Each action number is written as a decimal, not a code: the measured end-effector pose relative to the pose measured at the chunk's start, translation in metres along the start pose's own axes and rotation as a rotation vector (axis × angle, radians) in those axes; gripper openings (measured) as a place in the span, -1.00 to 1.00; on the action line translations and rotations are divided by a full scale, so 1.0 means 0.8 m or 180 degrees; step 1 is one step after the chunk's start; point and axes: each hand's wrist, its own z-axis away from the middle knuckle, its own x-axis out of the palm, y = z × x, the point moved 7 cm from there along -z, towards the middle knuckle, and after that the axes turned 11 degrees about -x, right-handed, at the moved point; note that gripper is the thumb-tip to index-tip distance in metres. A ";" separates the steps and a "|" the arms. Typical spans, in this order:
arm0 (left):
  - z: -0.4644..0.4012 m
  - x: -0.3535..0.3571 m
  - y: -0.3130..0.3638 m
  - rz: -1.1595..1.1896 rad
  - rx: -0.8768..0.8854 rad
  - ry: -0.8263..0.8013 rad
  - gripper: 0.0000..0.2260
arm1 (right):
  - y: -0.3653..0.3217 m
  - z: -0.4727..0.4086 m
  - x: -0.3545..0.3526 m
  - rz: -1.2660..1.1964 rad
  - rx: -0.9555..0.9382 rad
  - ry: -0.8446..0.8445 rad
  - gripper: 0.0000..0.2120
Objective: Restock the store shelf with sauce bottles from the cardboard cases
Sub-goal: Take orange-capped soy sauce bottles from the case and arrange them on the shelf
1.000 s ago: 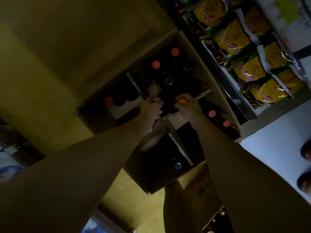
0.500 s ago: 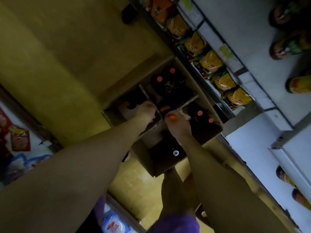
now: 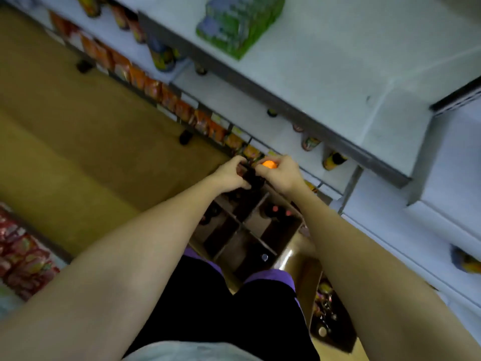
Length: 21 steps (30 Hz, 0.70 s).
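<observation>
Both hands are raised above the open cardboard case (image 3: 273, 230). The left hand (image 3: 230, 174) curls its fingers round a dark sauce bottle (image 3: 252, 175), its body mostly hidden. The right hand (image 3: 279, 173) pinches an orange cap (image 3: 269, 164); whether another bottle hangs beneath is unclear.

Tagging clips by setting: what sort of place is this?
Most likely a small shop aisle: white shelves holding jars, a row of snack packets along the bottom shelf, and an open case of bottles on the floor.
</observation>
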 end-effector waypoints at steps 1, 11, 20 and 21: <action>0.021 -0.009 0.024 -0.0093 0.0188 -0.0032 -0.30 | -0.032 0.007 -0.018 -0.0054 -0.0114 0.0126 -0.90; 0.186 -0.049 0.243 -0.0580 0.1602 0.0313 -0.28 | -0.221 0.092 -0.203 -0.1086 -0.0751 0.1184 -0.67; 0.278 0.006 0.321 0.1224 0.1535 0.0424 -0.44 | -0.212 0.164 -0.328 -0.1017 -0.1142 0.1217 -0.74; 0.289 0.015 0.331 0.1362 0.1588 0.0460 -0.40 | -0.203 0.174 -0.340 -0.0934 -0.1151 0.1174 -0.71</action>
